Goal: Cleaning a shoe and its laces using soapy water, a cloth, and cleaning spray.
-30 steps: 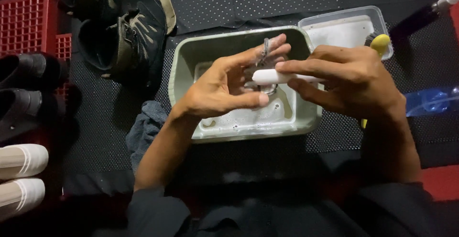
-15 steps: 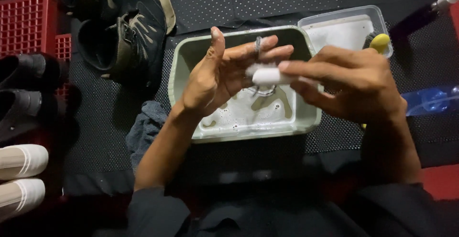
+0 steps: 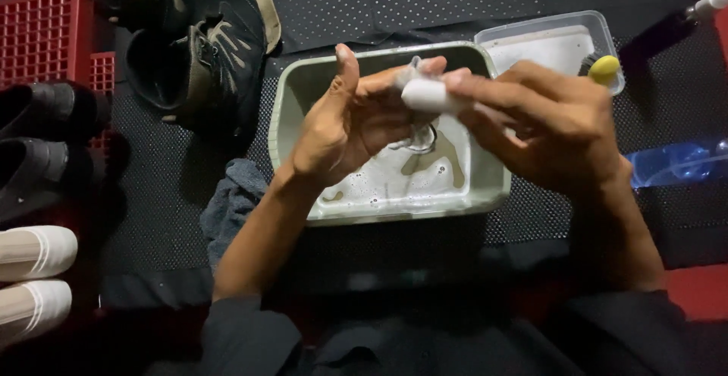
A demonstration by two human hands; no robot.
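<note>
Both my hands are raised over a pale green basin (image 3: 292, 106) that holds shallow soapy water. My right hand (image 3: 550, 133) grips a short white cylindrical piece (image 3: 425, 95), pointing it left. My left hand (image 3: 345, 129) faces it with the thumb up. Its fingertips meet the end of the white piece and pinch a thin grey lace (image 3: 422, 145), which hangs in a loop toward the water. What the white piece is stays unclear.
Dark shoes (image 3: 216, 50) and a red crate (image 3: 45, 34) lie at the far left, with black shoes (image 3: 38, 144) and white shoes (image 3: 30, 258) nearer. A grey cloth (image 3: 231, 201) sits beside the basin. On the right are a clear tub (image 3: 546, 42), a yellow-capped brush (image 3: 604, 69) and a blue bottle (image 3: 675, 163).
My left hand has turned more upright, with the thumb lifted. Both hands have risen slightly toward the basin's far rim. The white piece is still in my right hand.
</note>
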